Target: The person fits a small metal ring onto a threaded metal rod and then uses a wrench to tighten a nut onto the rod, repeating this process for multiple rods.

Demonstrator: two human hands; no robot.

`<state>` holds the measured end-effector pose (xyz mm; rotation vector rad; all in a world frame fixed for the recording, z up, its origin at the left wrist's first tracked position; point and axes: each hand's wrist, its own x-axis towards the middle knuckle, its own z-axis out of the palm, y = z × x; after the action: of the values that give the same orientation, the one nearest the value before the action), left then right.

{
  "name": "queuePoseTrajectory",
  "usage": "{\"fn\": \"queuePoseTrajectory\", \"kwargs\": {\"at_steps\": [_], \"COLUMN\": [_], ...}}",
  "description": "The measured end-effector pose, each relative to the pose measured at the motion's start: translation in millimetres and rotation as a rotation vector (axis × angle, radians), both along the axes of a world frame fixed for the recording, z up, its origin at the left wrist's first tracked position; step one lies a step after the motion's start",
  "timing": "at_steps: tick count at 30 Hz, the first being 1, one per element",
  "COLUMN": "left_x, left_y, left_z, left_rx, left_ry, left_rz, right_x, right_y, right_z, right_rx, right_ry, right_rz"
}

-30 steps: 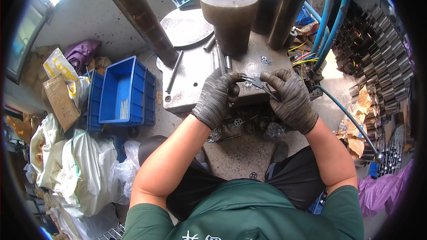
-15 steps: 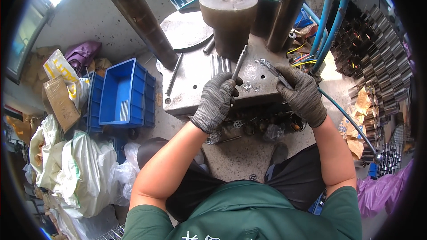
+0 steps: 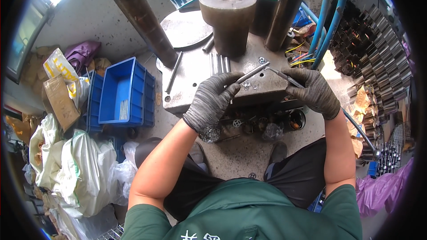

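My left hand [image 3: 212, 99], in a grey knit glove, is closed round a slim metal shaft [image 3: 252, 72]. The shaft slants up to the right over the steel table [image 3: 189, 80]. In my right hand [image 3: 315, 90], also gloved, are narrow-nosed pliers [image 3: 284, 76], their handles partly hidden by the fingers. The pliers' tip meets or nearly meets the shaft's far end; I cannot tell whether they touch. Small shiny rings [image 3: 246, 85] lie on the table below the shaft, and another small metal piece [image 3: 262, 60] lies just beyond its end.
Several bright rods [image 3: 219, 63] lie beside a thick cylindrical block [image 3: 229, 22]. A longer rod [image 3: 174, 72] lies at the table's left. Two dark columns [image 3: 138, 18] rise from the table. A blue crate [image 3: 119, 91] stands left, stacked metal tubes [image 3: 378, 49] right. Blue hoses [image 3: 327, 22] hang nearby.
The shaft has tilted from nearly upright to slanting right, toward the pliers. My right hand has shifted slightly right, and the pliers' tip now sits at the shaft's end.
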<state>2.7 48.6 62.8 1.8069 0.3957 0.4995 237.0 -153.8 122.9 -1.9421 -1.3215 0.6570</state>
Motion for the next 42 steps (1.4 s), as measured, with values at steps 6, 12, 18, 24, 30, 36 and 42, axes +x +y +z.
{"fn": "queuePoseTrajectory", "kwargs": {"at_steps": [6, 12, 18, 24, 30, 36, 42], "left_x": [-5.8, -1.7, -1.3, 2.3, 2.6, 0.0, 0.7], "left_y": [-4.3, -10.7, -10.6, -9.3, 4.7, 20.5, 12.6], "left_z": [10.9, 4.0, 3.7, 2.9, -6.5, -8.0, 3.1], "left_rx": [-0.238, -0.485, -0.55, -0.838, -1.267, -1.374, -1.241], "left_ry": [-0.068, -0.071, -0.069, -0.12, -0.315, -0.383, -0.343], "left_rz": [-0.036, -0.124, -0.122, -0.081, -0.099, -0.15, -0.006], "right_x": [-17.2, -31.4, -36.3, -37.9, -55.6, -44.0, -48.5], "right_y": [5.3, 12.3, 16.3, 20.6, 18.6, 17.1, 32.6], "right_z": [-8.5, -7.4, -14.4, -29.2, -50.5, -58.3, -71.4], "right_rx": [0.015, -0.049, -0.051, -0.006, -0.142, 0.051, 0.019], "right_ry": [0.06, 0.035, 0.063, 0.095, 1.002, -0.253, -0.737], "right_rz": [0.145, 0.254, 0.293, 0.319, 0.249, 0.144, 0.332]}}
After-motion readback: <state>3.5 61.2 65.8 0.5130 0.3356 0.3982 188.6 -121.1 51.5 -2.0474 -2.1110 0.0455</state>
